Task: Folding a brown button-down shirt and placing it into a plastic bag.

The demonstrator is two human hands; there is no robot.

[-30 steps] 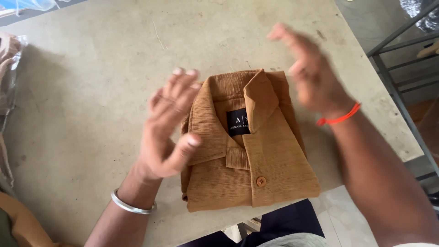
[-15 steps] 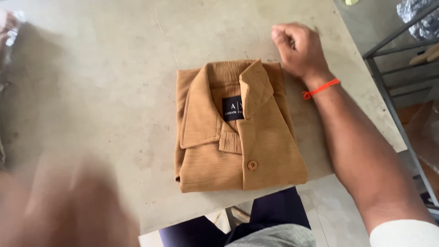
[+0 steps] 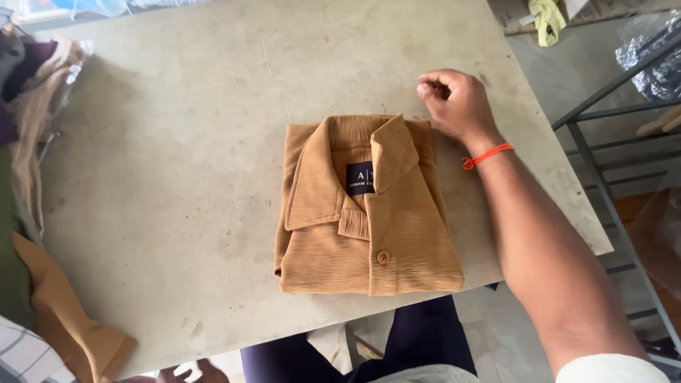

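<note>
A folded tan shirt [image 3: 369, 213] lies flat near the front edge of the grey bench [image 3: 177, 177], collar away from the person, with a dark label inside the collar and 1 button [image 3: 383, 257] showing on the placket. The right hand [image 3: 454, 105] rests on the bench just beside the shirt's far right corner, fingers curled into a loose fist; whether anything is pinched inside cannot be told. An orange thread band [image 3: 486, 156] circles that wrist. The left hand is out of view. A heap of other garments [image 3: 28, 142] lies along the bench's left edge, and a tan piece of cloth [image 3: 67, 319] hangs over its near left corner. A metal rack [image 3: 610, 113] stands to the right.
</note>
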